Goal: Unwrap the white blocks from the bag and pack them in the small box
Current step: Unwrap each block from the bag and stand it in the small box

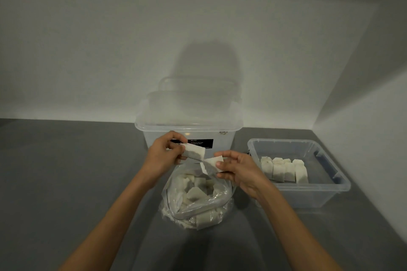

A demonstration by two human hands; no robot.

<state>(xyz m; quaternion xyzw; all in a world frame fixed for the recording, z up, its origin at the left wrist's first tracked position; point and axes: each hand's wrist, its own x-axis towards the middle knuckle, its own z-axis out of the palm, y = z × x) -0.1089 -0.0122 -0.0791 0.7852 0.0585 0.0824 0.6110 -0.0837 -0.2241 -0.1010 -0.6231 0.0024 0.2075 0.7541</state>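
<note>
We see the left hand (164, 156) pinching a soft-edged, wedge-shaped white block (195, 152) above the crinkled clear plastic bag (220, 199), which slumps on the matte grey counter (66, 171), full of similar pale chunks. The right hand (240, 171) pinches a second white piece (211, 164); we cannot tell whether it is block or wrapper. To the right, the small translucent box (308, 191) holds a neat row of blocks (284, 169). Behind stands a lidded clear tub (189, 134).
</note>
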